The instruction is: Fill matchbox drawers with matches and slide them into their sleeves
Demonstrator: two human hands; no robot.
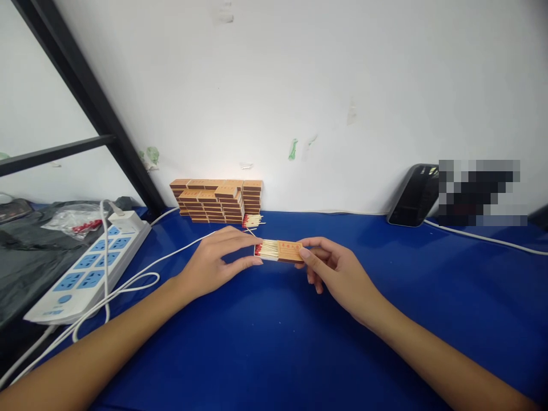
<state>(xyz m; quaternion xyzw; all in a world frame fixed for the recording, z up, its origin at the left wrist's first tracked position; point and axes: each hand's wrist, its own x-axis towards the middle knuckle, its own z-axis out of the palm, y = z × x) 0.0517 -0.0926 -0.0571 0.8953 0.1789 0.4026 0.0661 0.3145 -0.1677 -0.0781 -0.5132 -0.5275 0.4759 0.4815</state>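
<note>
Between my hands, above the blue tabletop, is a matchbox (290, 252) with its tray slid partly out to the left. Red-tipped matches (266, 249) lie side by side in the exposed tray. My right hand (331, 262) grips the orange sleeve at its right end, thumb on top and fingers behind and below. My left hand (220, 257) pinches the open left end of the tray between thumb and fingers. Behind it, a small heap of loose matches (252, 220) lies at the right foot of stacked matchboxes (209, 206).
A white power strip (88, 268) with blue sockets and tangled white cables (128, 285) occupies the left. Beyond it, a plastic bag with red bits (77, 222) rests on black sheeting. A dark phone (413, 197) leans against the wall at the right rear, near a pixelated area.
</note>
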